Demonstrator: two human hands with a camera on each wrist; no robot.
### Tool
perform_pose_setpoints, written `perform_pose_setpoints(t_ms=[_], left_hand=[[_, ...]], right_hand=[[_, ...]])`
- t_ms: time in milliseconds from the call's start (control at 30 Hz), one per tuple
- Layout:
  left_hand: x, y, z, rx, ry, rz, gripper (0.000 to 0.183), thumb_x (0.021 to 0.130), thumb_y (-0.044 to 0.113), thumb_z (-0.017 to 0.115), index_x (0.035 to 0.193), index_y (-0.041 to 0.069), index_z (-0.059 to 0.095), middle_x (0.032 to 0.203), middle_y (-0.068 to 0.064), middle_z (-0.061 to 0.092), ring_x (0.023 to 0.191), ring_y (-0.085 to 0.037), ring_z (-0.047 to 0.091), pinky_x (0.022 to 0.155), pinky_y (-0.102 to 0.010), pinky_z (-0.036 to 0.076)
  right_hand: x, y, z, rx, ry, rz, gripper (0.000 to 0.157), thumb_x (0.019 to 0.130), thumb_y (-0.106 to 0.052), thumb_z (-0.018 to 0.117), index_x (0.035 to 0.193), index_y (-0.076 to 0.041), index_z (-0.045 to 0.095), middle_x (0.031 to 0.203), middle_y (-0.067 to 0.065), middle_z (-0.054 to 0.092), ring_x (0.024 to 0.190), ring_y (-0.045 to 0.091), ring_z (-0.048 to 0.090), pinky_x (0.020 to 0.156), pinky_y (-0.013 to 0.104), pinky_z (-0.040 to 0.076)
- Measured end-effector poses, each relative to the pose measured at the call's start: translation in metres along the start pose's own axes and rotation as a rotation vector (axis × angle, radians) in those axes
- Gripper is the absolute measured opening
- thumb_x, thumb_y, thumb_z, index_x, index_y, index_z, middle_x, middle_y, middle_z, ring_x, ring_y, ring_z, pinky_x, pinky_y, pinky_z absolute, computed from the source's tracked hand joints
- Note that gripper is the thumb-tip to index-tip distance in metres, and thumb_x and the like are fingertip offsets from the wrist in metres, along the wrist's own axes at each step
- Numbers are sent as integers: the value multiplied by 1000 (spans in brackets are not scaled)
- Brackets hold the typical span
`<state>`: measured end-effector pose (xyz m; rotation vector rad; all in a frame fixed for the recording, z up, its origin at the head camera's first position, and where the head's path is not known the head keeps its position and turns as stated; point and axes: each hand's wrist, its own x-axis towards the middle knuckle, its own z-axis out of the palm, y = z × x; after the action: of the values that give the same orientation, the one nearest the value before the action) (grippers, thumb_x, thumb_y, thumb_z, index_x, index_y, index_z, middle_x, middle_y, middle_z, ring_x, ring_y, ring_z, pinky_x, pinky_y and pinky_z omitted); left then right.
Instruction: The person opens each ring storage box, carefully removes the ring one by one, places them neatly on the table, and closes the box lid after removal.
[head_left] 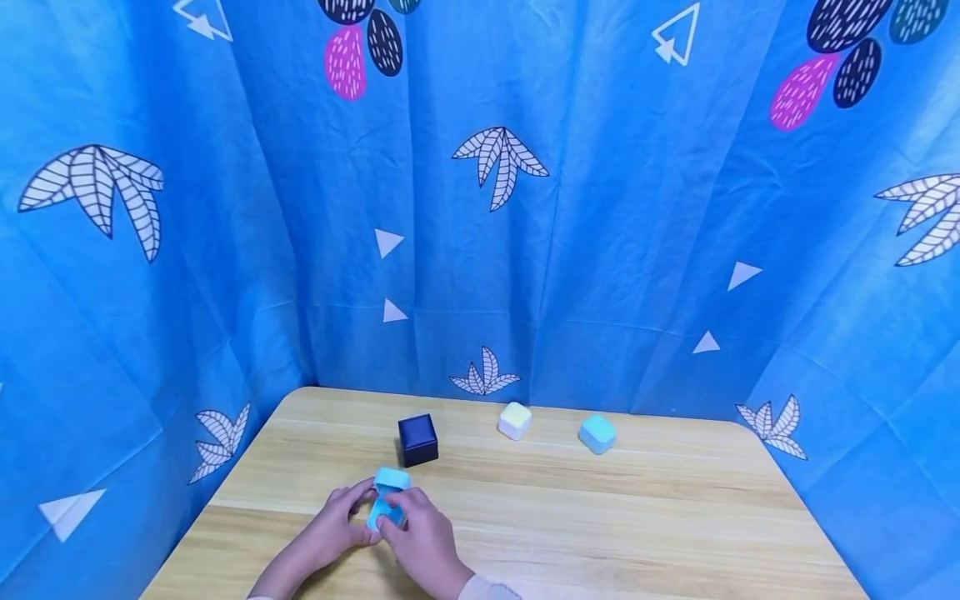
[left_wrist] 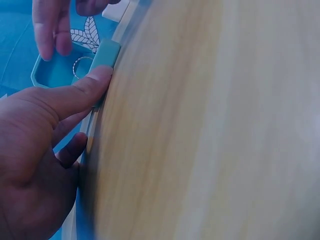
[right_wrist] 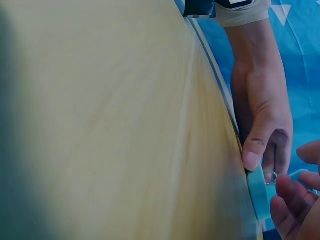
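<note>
A turquoise ring box (head_left: 392, 477) stands with its lid raised, low on the table. A thin ring (left_wrist: 74, 66) sits upright in its base. My left hand (head_left: 335, 527) grips the box from the left, thumb on the near side of the base and fingers behind it. My right hand (head_left: 426, 536) hovers at the box's right side, its fingers parted and close to the ring. Seen from the left wrist, those fingers (left_wrist: 44, 35) hang in front of the raised lid with a gap between them and the ring.
Behind the hands a dark navy box (head_left: 418, 440) stands on the wooden table (head_left: 637, 517). Farther right are a closed small white-and-cream box (head_left: 514, 421) and a closed turquoise box (head_left: 597, 434). A blue patterned curtain (head_left: 480, 275) encloses the table's back and sides.
</note>
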<state>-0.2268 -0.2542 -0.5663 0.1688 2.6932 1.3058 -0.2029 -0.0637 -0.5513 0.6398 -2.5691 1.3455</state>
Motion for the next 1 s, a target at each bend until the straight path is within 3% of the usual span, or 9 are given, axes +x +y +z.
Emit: perform_pose_setpoints(t_ms=[567,1000], left_hand=[[-1,3,1,-4,16,-38,93,61,29,86,143,13,44,122,-1,58,106,-23,47,91,-44,44],[-1,2,1,-6,14,-52,91,63,28,86,142,16,45,123,0,58,105,-24,47,90,-44,44]], right_hand=[[3,6,8,-152,-27,56,29,81,-25,74,108,-16,71,97,-12,61,88,2,60,72,23,49],[6,6,12,-220,-7,71,16,79,-24,76,94,-22,74,87,-16,58,79,-1,59,64,25,45]])
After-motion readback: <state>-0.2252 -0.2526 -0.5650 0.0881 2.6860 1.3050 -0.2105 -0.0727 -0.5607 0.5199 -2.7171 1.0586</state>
